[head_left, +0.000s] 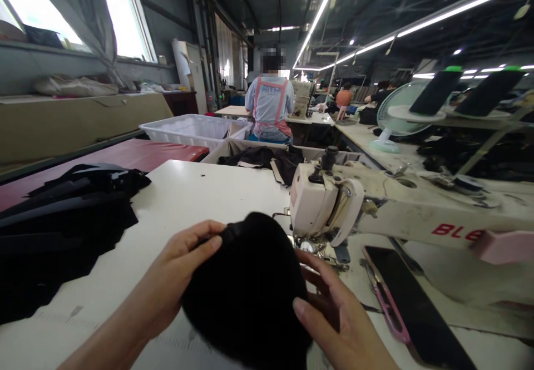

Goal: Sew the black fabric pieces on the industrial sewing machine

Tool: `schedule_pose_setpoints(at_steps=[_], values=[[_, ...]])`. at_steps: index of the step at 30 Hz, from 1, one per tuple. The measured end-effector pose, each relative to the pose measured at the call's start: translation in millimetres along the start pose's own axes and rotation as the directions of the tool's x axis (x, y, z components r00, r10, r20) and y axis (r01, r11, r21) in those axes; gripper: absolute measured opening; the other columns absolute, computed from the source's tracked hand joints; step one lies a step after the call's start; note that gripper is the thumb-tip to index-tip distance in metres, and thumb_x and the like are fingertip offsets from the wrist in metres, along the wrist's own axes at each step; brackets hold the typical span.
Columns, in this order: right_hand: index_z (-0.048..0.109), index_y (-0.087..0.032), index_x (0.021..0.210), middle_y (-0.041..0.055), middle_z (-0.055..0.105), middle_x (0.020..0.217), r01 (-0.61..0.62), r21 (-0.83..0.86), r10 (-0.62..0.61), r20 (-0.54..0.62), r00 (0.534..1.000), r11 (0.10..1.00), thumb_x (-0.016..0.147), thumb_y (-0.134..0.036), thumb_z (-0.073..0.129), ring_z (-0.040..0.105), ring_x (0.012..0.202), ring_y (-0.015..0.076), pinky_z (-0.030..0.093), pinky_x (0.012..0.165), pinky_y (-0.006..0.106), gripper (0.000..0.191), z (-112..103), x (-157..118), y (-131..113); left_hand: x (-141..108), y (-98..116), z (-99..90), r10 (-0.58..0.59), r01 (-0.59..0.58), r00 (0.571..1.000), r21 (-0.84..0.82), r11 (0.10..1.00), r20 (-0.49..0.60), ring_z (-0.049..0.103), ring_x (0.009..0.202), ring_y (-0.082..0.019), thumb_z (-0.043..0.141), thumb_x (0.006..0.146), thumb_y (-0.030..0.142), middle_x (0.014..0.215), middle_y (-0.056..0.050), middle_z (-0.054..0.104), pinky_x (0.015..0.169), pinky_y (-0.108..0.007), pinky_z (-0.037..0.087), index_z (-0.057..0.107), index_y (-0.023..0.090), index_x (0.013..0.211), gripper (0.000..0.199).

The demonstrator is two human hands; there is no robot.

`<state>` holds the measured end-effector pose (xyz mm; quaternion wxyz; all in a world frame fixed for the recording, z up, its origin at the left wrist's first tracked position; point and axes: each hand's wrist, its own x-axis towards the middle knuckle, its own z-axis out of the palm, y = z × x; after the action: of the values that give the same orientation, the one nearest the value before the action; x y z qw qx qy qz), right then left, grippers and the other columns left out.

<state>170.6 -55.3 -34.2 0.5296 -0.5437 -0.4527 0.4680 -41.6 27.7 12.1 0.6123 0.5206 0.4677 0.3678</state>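
Over a white sewing surface point(189, 189), I watch left fingers point(212, 246) pinch a black fabric panel point(250, 286) by its upper edge, right fingers point(319, 264) rounding its side, grip unclear; likely light, soft, best edge-held.

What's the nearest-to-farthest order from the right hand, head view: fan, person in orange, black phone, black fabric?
1. Black fabric: touching the right hand, on its left.
2. Black phone: lying to its right.
3. Fan: farther back, right side.
4. Person in orange: far background.
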Motion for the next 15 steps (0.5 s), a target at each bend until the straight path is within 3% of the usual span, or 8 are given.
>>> schedule_pose_setpoints(at_steps=[4,8,12,15], values=[[0.063,-0.025,0.118,0.0094,0.063,0.126,-0.131,0.194,0.121,0.067,0.990,0.972,0.075,-0.037,0.070,0.063,0.105,0.0279,0.059,0.072,0.039,0.046,6,-3,16,6,-1,-12.0,-0.014,0.006,0.996,-0.094,0.996,-0.090,0.059,0.067,-0.011,0.067,0.081,0.027,0.081,0.003,0.066,0.056,-0.015,0.045,0.063,0.023,0.109,0.028],[0.073,-0.026,0.105,0.0036,0.072,0.111,-0.179,0.453,0.130,0.136,0.982,0.873,0.072,-0.027,0.071,0.068,0.092,0.0204,0.058,0.073,0.030,0.033,6,2,15,4,-3,-18.6,-0.034,0.022,0.988,-0.083,0.996,-0.148,0.062,0.075,-0.012,0.071,0.079,0.029,0.092,0.004,0.066,0.060,-0.015,0.047,0.060,0.026,0.110,0.033],[0.072,-0.025,0.106,0.0036,0.073,0.110,-0.159,0.428,0.069,0.217,0.974,0.890,0.067,-0.019,0.066,0.068,0.097,0.0207,0.056,0.075,0.028,0.040,4,7,13,1,-3,-20.3,-0.073,0.068,0.990,-0.044,0.997,-0.120,0.064,0.084,-0.016,0.068,0.080,0.035,0.102,0.004,0.065,0.065,-0.019,0.050,0.057,0.029,0.111,0.034],[0.065,-0.025,0.118,0.0051,0.070,0.118,-0.040,0.233,0.002,0.159,0.987,0.972,0.078,-0.025,0.057,0.066,0.105,0.0226,0.057,0.078,0.031,0.040,3,1,19,5,-15,-24.3,0.054,-0.030,0.993,0.219,0.975,-0.104,0.065,0.094,-0.022,0.063,0.082,0.041,0.106,0.001,0.066,0.074,-0.025,0.050,0.056,0.028,0.111,0.033]])
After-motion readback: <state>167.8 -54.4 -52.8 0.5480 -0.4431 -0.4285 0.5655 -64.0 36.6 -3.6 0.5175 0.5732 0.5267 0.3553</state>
